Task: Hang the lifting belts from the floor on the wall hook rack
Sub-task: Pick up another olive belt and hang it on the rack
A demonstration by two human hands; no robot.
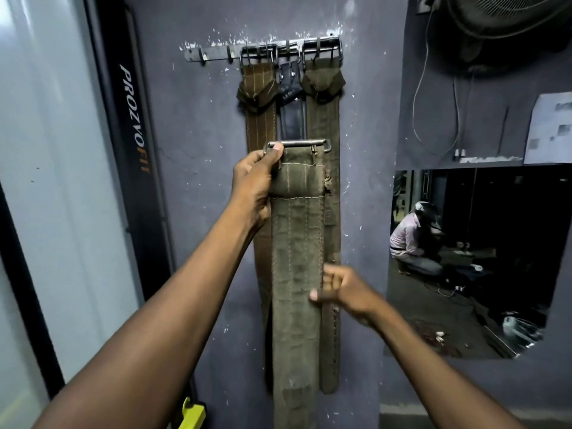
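Belt (294, 274) hangs long-axis vertical below the hook rack (213, 52), buckle (297, 144) on top. Left grip (257, 184) is clamped on the buckle end, nearer the rack. Right grip (343, 292) pinches the strap edge, farther below. Free hooks (202, 57) are at the rack's left end.

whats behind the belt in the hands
Three hang from the hook rack: a brown belt, a black belt, an olive belt. The held belt covers much of them.
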